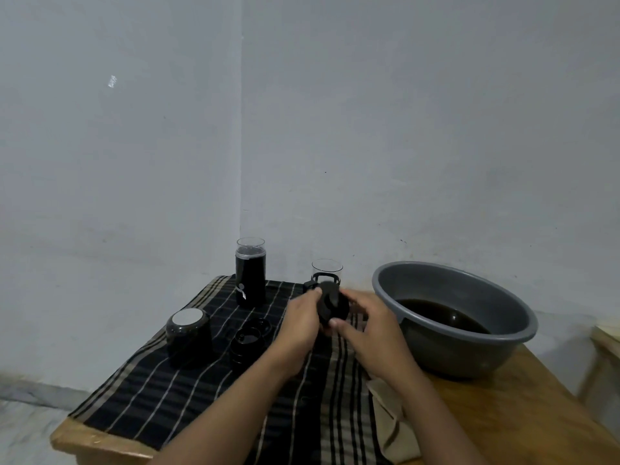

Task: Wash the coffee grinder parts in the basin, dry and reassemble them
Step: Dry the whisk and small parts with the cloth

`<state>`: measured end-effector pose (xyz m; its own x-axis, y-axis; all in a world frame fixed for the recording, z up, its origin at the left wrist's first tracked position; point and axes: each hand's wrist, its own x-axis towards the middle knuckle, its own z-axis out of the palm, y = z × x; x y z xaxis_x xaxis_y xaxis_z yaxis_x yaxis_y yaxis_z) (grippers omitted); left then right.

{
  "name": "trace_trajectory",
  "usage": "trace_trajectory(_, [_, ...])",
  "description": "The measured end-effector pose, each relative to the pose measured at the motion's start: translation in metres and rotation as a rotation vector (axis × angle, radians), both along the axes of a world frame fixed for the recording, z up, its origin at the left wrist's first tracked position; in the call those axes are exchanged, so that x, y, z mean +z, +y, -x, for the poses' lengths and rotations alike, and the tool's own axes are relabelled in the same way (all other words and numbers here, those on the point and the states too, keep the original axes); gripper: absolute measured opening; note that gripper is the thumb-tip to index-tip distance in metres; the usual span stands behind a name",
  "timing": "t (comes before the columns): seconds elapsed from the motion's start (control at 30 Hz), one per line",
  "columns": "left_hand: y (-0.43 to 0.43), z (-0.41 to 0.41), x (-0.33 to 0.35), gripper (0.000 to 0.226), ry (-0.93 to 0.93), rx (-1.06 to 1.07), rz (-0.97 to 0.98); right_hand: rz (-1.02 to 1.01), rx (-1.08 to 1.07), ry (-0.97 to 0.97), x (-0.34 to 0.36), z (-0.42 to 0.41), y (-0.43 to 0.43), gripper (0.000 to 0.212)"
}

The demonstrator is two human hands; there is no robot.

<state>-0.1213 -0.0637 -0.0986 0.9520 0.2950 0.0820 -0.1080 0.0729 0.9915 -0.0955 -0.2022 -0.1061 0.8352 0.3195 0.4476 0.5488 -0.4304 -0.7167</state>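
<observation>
Both hands meet over the striped cloth point(188, 394) on the wooden surface point(523, 407), holding a small black grinder part point(330, 305) just above it. The left hand point(302, 325) has its fingers curled round the part's left side, and the right hand point(372, 325) pinches its lower edge with the thumb pressed in; what kind of part it is stays too dark to tell. The grey basin point(449, 350) sits just to the right, holding dark liquid. On the cloth wait the tall black grinder body point(250, 281) with its clear top, a clear cup point(327, 270) behind the hands, a dark jar with a pale lid point(188, 333) and two black rings point(250, 337). The main risk, as I judge it, is a slip: a wet, smooth part twisted between two hands could drop onto the rings or knock the clear cup close behind. A cross-threaded fit is also possible if the pieces are forced.
</observation>
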Motion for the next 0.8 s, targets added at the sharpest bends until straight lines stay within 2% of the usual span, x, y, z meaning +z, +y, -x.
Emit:
trace_trajectory(0.1, [0.016,-0.021,0.035,0.043,0.038,-0.05,0.057,-0.107,-0.015,-0.038,0.03,-0.017,0.01,0.052])
trace_trajectory(0.2, [0.037,-0.051,0.062,0.042,0.037,-0.12,-0.019,-0.081,-0.053,-0.133,0.063,-0.043,0.019,0.051])
trace_trajectory(0.33, [0.052,-0.085,0.086,0.037,-0.022,-0.074,-0.034,-0.08,-0.046,-0.178,0.089,-0.078,0.027,0.043])
trace_trajectory(0.5, [0.059,-0.127,0.092,0.028,-0.081,-0.028,0.066,-0.041,-0.093,-0.195,0.101,-0.118,0.035,0.033])
trace_trajectory(0.8, [0.068,-0.158,0.079,0.028,0.024,0.008,-0.056,-0.006,-0.065,-0.148,0.097,-0.153,0.043,0.028])
